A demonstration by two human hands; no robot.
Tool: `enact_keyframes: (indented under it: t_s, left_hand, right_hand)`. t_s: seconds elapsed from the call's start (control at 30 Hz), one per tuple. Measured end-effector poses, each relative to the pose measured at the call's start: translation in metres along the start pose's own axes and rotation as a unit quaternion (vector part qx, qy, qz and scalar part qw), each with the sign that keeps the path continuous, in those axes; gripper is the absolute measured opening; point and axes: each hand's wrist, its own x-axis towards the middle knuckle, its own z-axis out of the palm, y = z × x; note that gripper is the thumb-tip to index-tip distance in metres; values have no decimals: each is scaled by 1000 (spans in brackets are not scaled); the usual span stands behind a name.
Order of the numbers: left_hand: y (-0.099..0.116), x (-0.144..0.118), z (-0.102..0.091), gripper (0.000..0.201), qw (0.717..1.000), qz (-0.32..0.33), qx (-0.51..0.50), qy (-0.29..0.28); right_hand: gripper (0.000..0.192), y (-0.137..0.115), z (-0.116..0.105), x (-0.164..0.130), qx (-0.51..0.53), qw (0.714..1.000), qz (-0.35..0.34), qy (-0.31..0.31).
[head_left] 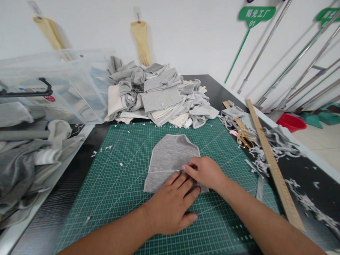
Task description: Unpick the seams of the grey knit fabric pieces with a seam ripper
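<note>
A grey knit fabric piece (171, 152) with pale edges lies flat on the green cutting mat (129, 219). A pale stitched seam runs across it. My left hand (175, 204) rests flat on its lower part, fingers stretched out just below the seam. At the seam, my right hand (204, 173) is closed in a pinch around a thin metal tool (179, 170). Only the slim tip of the tool shows, lying along the stitches; its kind is hidden by the fingers.
A heap of grey and cream fabric (163, 94) stands behind the mat. At right lie a wooden ruler (273, 160), gold-handled scissors (244, 140) and scraps. A clear plastic bin (92, 89) and more cloth (16, 168) are at left. Lint dots the mat.
</note>
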Motion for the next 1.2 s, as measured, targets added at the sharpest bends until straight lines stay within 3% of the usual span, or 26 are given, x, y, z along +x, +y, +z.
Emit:
enact_keyframes:
  t_s: [0.33, 0.6, 1.2]
  left_hand:
    - [-1, 0, 0, 63, 1000, 7, 0, 8]
    - [0, 0, 1, 61, 1000, -1, -3, 0]
    - [0, 0, 1, 61, 1000, 2, -5, 2]
  right_hand:
    - [40, -5, -1, -1, -58, 998, 6, -1]
    - [41, -2, 0, 0, 10, 1000, 7, -7]
    - [37, -1, -1, 1, 25, 1000, 2, -1]
